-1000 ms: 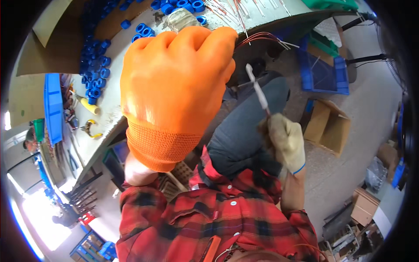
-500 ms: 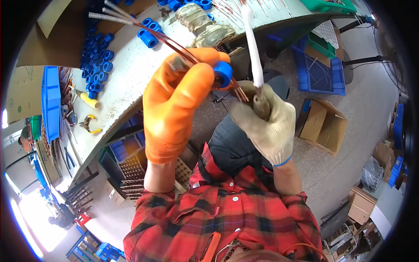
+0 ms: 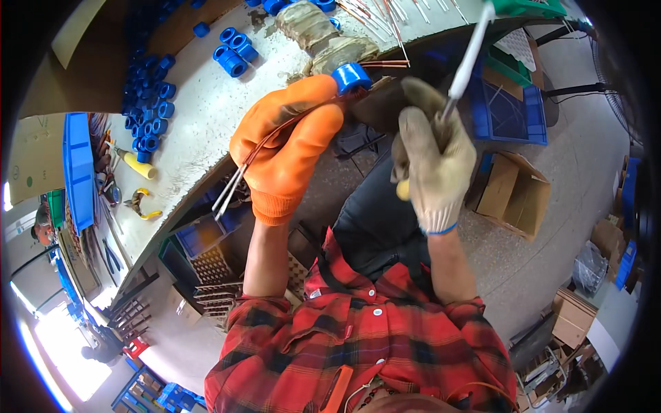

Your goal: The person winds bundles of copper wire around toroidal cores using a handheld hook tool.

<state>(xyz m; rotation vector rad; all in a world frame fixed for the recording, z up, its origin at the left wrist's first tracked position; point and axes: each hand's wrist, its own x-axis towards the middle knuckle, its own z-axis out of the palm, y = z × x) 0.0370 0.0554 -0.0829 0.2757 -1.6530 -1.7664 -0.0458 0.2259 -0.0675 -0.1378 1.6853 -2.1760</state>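
Left hand [image 3: 289, 148], orange-gloved, is closed on a wire bundle [image 3: 237, 175] and pinches a blue ring [image 3: 351, 76] at its fingertips, just off the bench [image 3: 206, 117] edge; right hand [image 3: 434, 165] grips a white-handled tool [image 3: 468, 62]. Risks: the ring may slip and drop to the floor, since nothing lies under it; the tool tip could jab the left glove. Open room lies rightward, toward the cardboard box [image 3: 513, 193].

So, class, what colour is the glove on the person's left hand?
Bright orange; the left hand's glove shows clearly in the head view.
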